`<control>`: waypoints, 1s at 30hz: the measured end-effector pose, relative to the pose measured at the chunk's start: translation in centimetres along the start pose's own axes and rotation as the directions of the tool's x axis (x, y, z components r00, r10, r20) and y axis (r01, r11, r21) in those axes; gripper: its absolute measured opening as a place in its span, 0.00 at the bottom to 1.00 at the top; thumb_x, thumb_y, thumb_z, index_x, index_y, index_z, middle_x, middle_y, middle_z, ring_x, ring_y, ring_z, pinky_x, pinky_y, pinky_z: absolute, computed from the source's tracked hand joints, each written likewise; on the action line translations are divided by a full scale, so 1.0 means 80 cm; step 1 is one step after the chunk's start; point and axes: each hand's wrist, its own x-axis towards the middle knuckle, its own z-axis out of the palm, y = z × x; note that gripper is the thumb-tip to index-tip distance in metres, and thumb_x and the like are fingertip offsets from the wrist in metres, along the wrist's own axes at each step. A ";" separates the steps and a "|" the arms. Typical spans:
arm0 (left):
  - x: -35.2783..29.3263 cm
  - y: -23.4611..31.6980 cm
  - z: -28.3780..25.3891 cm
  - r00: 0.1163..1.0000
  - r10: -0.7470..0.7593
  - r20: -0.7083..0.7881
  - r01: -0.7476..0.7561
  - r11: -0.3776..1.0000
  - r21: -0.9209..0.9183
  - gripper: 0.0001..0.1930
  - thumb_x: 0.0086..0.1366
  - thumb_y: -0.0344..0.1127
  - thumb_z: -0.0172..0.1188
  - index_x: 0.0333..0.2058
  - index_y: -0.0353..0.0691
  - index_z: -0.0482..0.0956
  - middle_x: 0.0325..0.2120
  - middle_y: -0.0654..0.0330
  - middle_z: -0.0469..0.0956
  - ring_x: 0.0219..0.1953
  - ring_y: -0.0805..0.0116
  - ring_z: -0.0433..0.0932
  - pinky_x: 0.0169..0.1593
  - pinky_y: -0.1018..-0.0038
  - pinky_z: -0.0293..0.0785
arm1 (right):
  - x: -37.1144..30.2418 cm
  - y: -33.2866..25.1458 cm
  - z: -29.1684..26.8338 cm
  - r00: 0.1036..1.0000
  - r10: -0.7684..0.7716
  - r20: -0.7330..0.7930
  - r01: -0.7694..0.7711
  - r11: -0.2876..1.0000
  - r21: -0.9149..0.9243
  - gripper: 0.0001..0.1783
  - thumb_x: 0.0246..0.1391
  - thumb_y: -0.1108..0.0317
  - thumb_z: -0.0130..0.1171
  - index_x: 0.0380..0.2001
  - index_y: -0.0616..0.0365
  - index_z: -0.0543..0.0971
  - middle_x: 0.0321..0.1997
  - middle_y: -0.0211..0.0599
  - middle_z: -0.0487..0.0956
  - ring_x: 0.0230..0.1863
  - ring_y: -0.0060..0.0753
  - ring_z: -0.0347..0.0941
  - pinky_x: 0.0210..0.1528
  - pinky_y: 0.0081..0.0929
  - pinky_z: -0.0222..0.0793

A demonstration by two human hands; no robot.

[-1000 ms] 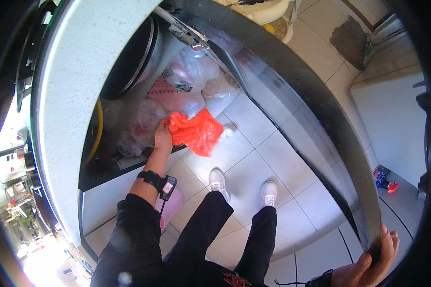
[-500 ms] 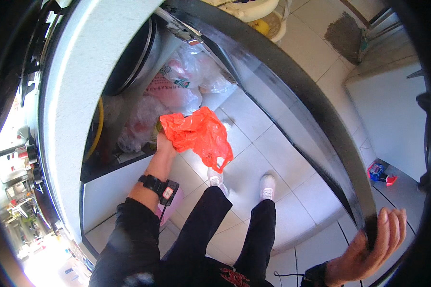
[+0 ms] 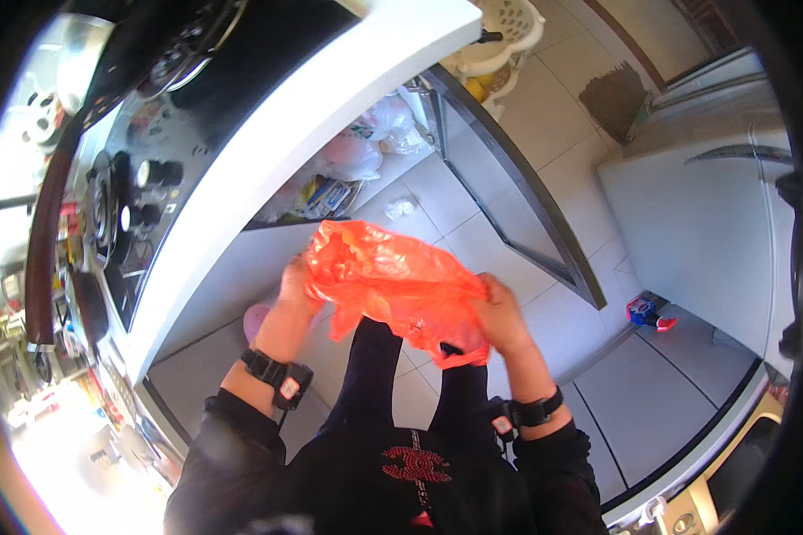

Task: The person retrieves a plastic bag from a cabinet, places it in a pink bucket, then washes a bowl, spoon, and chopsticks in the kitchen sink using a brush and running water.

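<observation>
A crumpled red plastic bag [image 3: 393,281] is stretched between my two hands above my legs. My left hand [image 3: 299,287] grips its left end, the fingers mostly behind the film. At the other end, my right hand [image 3: 501,314] pinches the bag's edge near a dark gap in it. Beyond the bag, the low cabinet holds clear and whitish plastic bags [image 3: 352,153] and a small blue-and-yellow package [image 3: 330,198]. The glass-panelled cabinet door [image 3: 517,183] hangs wide open.
A white countertop [image 3: 268,134] with a black gas stove [image 3: 116,214] runs along the left. White plastic baskets [image 3: 513,31] stand past the door, a pale appliance [image 3: 696,205] at the right. On the tiled floor lie a scrap of clear plastic [image 3: 400,208] and a blue-and-red item [image 3: 647,312].
My left hand has drawn the red bag back from the cabinet. My right hand has left the door's edge and taken hold of the bag, which is now spread wider.
</observation>
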 end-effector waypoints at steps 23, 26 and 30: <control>-0.167 -0.023 0.031 0.957 -0.174 -0.230 0.195 0.978 0.071 0.10 0.70 0.30 0.44 0.46 0.36 0.69 0.33 0.58 0.75 0.33 0.66 0.77 0.41 0.70 0.76 | -0.102 -0.063 0.099 0.741 -0.655 0.151 0.468 0.342 -0.815 0.35 0.47 0.64 0.65 0.57 0.62 0.64 0.51 0.51 0.73 0.50 0.50 0.72 0.50 0.38 0.70; -0.206 -0.014 0.040 0.952 -0.221 -0.212 0.217 0.975 -0.039 0.10 0.69 0.29 0.43 0.47 0.35 0.69 0.32 0.57 0.75 0.32 0.65 0.77 0.41 0.68 0.76 | -0.122 -0.066 0.151 0.761 -0.547 0.349 0.599 0.387 -0.701 0.36 0.44 0.63 0.67 0.56 0.59 0.66 0.51 0.49 0.73 0.50 0.52 0.71 0.49 0.38 0.70; -0.238 0.013 0.036 0.960 -0.267 -0.083 0.257 0.960 -0.114 0.13 0.68 0.28 0.46 0.50 0.34 0.70 0.31 0.57 0.76 0.30 0.67 0.77 0.38 0.67 0.78 | -0.092 -0.038 0.185 0.883 -0.338 0.325 0.444 0.379 -0.812 0.20 0.47 0.64 0.63 0.43 0.59 0.75 0.42 0.46 0.76 0.47 0.51 0.71 0.46 0.38 0.71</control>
